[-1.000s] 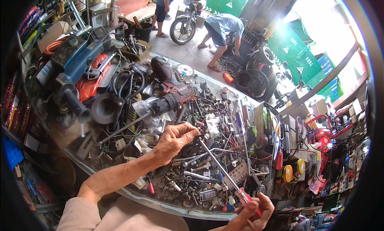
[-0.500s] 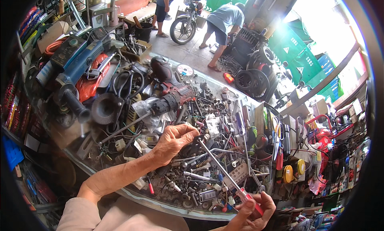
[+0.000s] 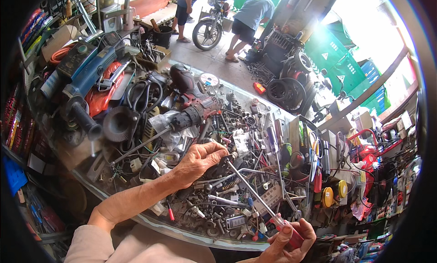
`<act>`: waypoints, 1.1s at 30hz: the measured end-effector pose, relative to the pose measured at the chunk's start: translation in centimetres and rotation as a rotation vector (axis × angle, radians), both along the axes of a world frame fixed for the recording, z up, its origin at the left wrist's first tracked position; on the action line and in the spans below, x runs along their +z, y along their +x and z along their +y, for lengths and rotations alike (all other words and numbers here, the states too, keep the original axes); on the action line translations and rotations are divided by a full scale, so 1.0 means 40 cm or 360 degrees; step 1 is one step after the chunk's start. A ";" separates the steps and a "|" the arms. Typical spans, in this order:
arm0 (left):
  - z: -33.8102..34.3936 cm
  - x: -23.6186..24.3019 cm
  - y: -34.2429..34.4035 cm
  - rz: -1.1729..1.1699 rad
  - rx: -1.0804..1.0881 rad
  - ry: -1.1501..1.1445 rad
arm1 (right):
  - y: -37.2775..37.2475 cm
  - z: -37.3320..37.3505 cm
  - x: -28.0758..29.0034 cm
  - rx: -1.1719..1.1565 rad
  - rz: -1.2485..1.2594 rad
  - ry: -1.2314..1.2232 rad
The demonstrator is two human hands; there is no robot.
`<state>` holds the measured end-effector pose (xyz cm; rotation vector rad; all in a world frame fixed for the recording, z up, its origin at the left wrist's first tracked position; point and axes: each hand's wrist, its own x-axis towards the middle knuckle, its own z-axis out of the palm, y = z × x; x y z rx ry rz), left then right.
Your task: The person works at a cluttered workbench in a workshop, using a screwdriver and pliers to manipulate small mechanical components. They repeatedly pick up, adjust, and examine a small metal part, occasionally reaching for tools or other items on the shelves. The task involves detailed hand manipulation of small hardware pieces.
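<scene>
screwdriver (image 3: 251, 190), quantity one: straight, slim metal shaft with smooth, translucent red handle. right hand (image 3: 291, 240) is closed around the handle; the shaft runs from it up and leftward to the left hand (image 3: 200, 160). left thumb and forefinger are pinched together on one small dark part (image 3: 223, 161). the shaft tip ends at this part; exact contact cannot be told. beyond the left hand: one red-and-black drill (image 3: 195, 113). above and rightward of the right hand: two round yellow caps (image 3: 327, 197).
</scene>
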<state>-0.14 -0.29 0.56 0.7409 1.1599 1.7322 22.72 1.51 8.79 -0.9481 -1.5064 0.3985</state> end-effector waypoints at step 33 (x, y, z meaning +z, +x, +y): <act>0.004 -0.006 0.004 -0.0101 0.0090 0.0023 | 0.017 -0.016 -0.023 0.0148 -0.0123 0.0086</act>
